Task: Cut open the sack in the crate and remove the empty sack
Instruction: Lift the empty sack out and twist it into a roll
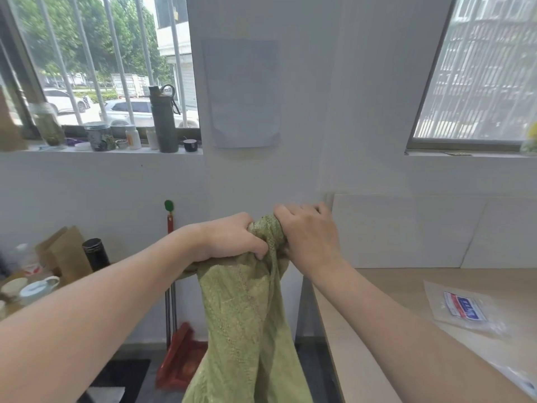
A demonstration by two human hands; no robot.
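Note:
A limp green woven sack [247, 315] hangs straight down in front of me, its lower part running out of the bottom of the view. My left hand [229, 238] clutches the bunched top of the sack from the left. My right hand [308, 234] grips the same bunched top from the right, the two hands almost touching at chest height before a white wall. No crate and no cutting tool are in view.
A light wooden table [377, 286] stands at the right with a clear plastic packet [462, 308] on it. A red dustpan [180, 359] and broom handle lean against the wall below. A cluttered side table [43, 274] sits left. Jars and a dark bottle [164, 120] line the windowsill.

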